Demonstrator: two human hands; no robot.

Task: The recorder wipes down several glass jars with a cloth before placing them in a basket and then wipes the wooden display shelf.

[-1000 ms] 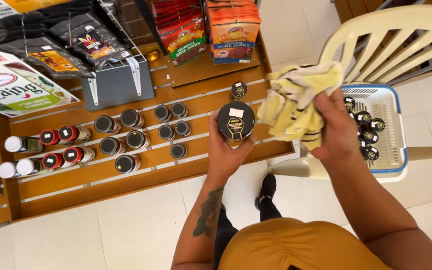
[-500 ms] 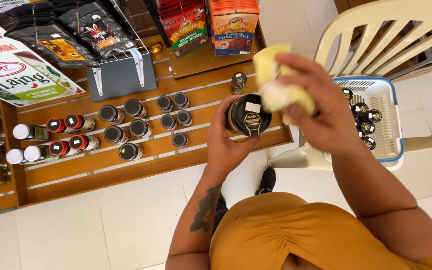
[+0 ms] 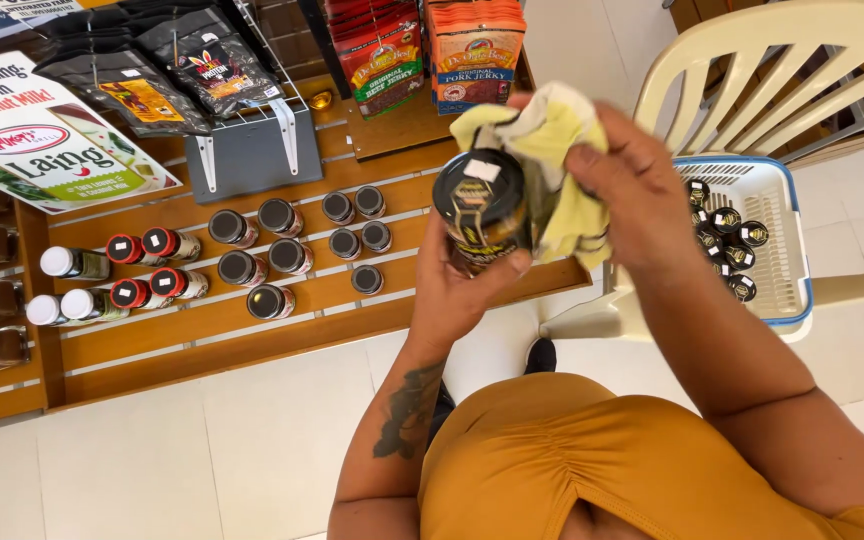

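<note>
The left hand (image 3: 457, 290) is raised in front of the chest, forearm upright, fingers and thumb wrapped around the lower body of a dark jar (image 3: 480, 208) with a black lid; the jar is tilted so the lid faces the camera. The right hand (image 3: 642, 195) comes in from the right with the wrist bent, clutching a yellow cloth (image 3: 552, 160) and pressing it against the jar's right side and rim. The jar is held in the air in front of a wooden shelf (image 3: 202, 330). On the shelf, left of the jar, stand rows of dark-lidded jars (image 3: 282, 255) and, further left, red- and white-capped bottles (image 3: 117, 275). Right of the jar, a white basket with a blue rim (image 3: 787, 240) sits on a cream plastic chair (image 3: 782, 60) and holds more black-lidded jars (image 3: 722, 235). Below the jar lies a pale tiled floor (image 3: 202, 450).
</note>
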